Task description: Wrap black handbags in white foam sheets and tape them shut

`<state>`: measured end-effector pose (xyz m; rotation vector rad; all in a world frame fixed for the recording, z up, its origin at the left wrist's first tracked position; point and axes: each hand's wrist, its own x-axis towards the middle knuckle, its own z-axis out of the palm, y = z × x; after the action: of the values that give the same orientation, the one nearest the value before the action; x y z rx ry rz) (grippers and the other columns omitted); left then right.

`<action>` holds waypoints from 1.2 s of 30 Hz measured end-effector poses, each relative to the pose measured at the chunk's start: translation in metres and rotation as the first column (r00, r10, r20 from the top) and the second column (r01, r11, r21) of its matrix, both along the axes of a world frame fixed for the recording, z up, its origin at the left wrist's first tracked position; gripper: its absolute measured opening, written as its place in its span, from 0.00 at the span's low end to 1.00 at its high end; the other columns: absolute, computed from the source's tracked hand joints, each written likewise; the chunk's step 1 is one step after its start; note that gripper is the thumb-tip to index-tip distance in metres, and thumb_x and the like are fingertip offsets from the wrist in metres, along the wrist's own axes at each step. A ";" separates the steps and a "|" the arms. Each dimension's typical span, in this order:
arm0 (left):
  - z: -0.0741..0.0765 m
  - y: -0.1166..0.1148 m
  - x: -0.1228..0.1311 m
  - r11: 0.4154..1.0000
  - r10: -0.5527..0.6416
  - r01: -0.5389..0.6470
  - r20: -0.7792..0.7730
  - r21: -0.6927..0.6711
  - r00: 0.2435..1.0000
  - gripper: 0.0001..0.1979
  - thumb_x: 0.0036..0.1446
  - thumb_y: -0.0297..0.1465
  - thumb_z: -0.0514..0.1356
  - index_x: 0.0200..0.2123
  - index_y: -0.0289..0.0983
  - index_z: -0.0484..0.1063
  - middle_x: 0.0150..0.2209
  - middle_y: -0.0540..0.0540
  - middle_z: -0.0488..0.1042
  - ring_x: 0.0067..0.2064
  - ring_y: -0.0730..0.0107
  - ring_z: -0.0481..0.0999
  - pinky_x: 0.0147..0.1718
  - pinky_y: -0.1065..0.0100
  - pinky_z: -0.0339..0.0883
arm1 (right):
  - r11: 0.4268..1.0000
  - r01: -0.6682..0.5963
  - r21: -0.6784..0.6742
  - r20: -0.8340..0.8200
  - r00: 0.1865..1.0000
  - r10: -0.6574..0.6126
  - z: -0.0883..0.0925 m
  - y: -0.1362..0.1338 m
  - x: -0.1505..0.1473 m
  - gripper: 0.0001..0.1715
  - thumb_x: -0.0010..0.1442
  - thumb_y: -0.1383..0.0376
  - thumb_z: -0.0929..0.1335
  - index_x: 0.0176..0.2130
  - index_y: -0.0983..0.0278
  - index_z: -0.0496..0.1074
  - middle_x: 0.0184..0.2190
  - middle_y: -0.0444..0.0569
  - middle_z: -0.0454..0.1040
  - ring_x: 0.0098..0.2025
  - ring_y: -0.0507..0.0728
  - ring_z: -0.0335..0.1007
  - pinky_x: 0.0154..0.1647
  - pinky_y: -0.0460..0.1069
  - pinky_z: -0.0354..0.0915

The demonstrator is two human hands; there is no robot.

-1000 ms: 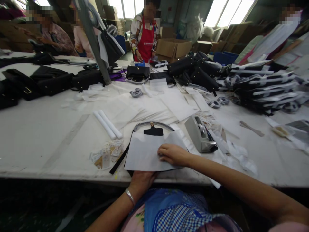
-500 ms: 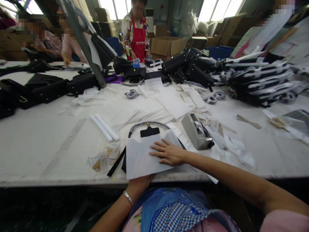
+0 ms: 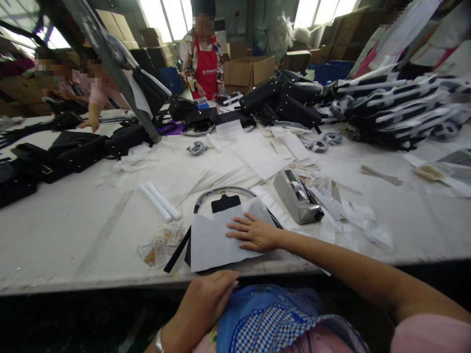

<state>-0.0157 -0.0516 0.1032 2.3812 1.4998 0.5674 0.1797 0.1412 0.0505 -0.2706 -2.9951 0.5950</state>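
Well, in the head view, a pale sheet [image 3: 209, 242] lies over what looks like a black bag [image 3: 225, 203] at the near side of the white surface [image 3: 59, 240], with the curved handle [image 3: 200, 200] standing out beyond it and a black strap [image 3: 177, 255] at its left. The right hand [image 3: 255, 234] is laid on the sheet, its grip spread flat with the fingers apart, clasping nothing. The left hand [image 3: 206, 299] is by the near edge, just below the sheet, fingers together and slightly bent; its palm is hidden, so I can't tell whether that grip has hold of anything. I'd guess the sheet is light and limp, easily creased and apt to slide, best taken by a corner or pinned with a flat palm. The bag seems soft yet shaped, probably fairly light; I'd take it by its sides, minding the gold-coloured clasp [image 3: 222, 192]. As for writing, the red apron [image 3: 206, 71] across the way bears pale lettering too small to read, and the heap of tags [image 3: 162, 245] and the tape dispenser [image 3: 292, 198] show me no legible words.
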 end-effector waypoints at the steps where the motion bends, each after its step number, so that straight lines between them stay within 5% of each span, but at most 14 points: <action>1: 0.008 0.007 0.003 0.999 0.012 -0.010 0.067 -0.032 0.998 0.13 0.67 0.31 0.52 0.50 0.44 0.73 0.44 0.49 0.80 0.43 0.72 0.80 0.44 0.74 0.74 | 1.000 0.001 -0.002 -0.002 1.000 -0.001 0.000 0.000 0.000 0.32 0.70 0.51 0.58 0.69 0.53 0.50 0.70 0.51 0.50 0.71 0.65 0.41 0.68 0.69 0.35; 4: 0.006 0.039 0.004 0.996 0.080 -0.078 0.057 -0.030 0.995 0.15 0.68 0.35 0.52 0.54 0.43 0.70 0.50 0.47 0.78 0.49 0.68 0.78 0.48 0.69 0.73 | 1.000 0.010 -0.008 -0.012 1.000 -0.010 -0.002 -0.001 0.000 0.32 0.70 0.51 0.58 0.69 0.55 0.52 0.69 0.52 0.51 0.71 0.65 0.42 0.68 0.70 0.35; 8: -0.033 0.075 -0.013 0.991 0.114 -0.101 -0.173 0.082 0.978 0.24 0.67 0.39 0.53 0.62 0.37 0.63 0.59 0.39 0.70 0.59 0.57 0.70 0.59 0.53 0.65 | 1.000 0.018 -0.020 -0.040 0.999 -0.019 -0.006 -0.001 0.001 0.33 0.70 0.51 0.59 0.69 0.58 0.51 0.69 0.53 0.52 0.71 0.65 0.40 0.68 0.69 0.35; 12: -0.058 0.078 -0.027 0.989 0.135 -0.121 -0.191 0.086 0.972 0.25 0.68 0.40 0.50 0.64 0.37 0.59 0.63 0.40 0.66 0.63 0.60 0.66 0.63 0.52 0.59 | 0.993 0.074 -0.088 -0.106 0.991 -0.084 -0.007 -0.002 0.005 0.34 0.69 0.53 0.61 0.69 0.60 0.51 0.67 0.55 0.57 0.70 0.60 0.46 0.70 0.65 0.37; 19: -0.060 0.074 -0.024 0.987 0.156 -0.145 -0.204 0.065 0.966 0.24 0.69 0.40 0.49 0.65 0.39 0.58 0.65 0.42 0.63 0.65 0.61 0.63 0.64 0.52 0.56 | 0.995 0.088 -0.055 -0.169 0.981 -0.096 -0.004 -0.004 0.010 0.22 0.69 0.56 0.62 0.58 0.61 0.67 0.65 0.55 0.61 0.67 0.59 0.52 0.69 0.62 0.41; 29: -0.060 0.073 -0.023 0.986 0.161 -0.151 -0.188 0.063 0.969 0.25 0.68 0.39 0.51 0.65 0.41 0.58 0.65 0.42 0.63 0.65 0.61 0.63 0.63 0.51 0.57 | 0.999 0.037 0.034 -0.140 0.990 -0.032 -0.003 -0.004 0.007 0.19 0.69 0.58 0.62 0.56 0.58 0.70 0.64 0.53 0.62 0.67 0.61 0.52 0.68 0.66 0.42; 36: -0.061 0.068 -0.021 0.981 0.168 -0.152 -0.134 0.124 0.977 0.21 0.68 0.38 0.51 0.61 0.41 0.65 0.63 0.42 0.66 0.64 0.60 0.65 0.63 0.51 0.58 | 0.994 0.088 -0.057 -0.202 0.974 -0.098 -0.011 -0.007 0.011 0.24 0.69 0.59 0.62 0.61 0.63 0.65 0.61 0.56 0.67 0.65 0.58 0.59 0.69 0.62 0.43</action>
<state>-0.0372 0.0162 0.0419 2.4466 1.7792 0.5386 0.1908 0.1347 0.0394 -0.3297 -2.7574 0.6427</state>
